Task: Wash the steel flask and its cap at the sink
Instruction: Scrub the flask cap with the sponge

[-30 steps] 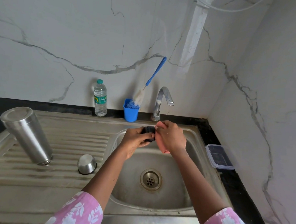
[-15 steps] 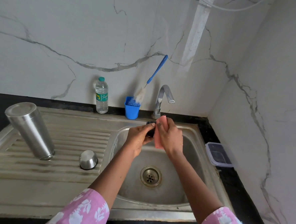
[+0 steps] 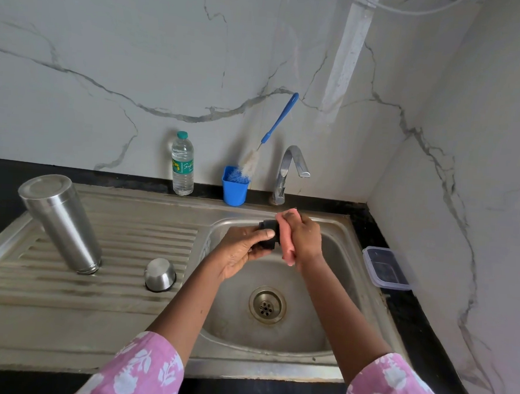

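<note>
Left hand (image 3: 243, 252) grips black cap (image 3: 269, 225) | right hand (image 3: 306, 239) grips pink sponge (image 3: 288, 249) against it | above sink (image 3: 235, 326)

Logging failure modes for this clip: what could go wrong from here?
1. The black cap, pinched by the left hand while the right hand presses the pink sponge against it, could slip into the sink.
2. The steel flask stands mouth-down on the ridged drainboard; a nudge might topple it.

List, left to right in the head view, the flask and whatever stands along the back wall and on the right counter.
Steel flask → water bottle → blue cup holding the brush → tap → plastic box.
</note>
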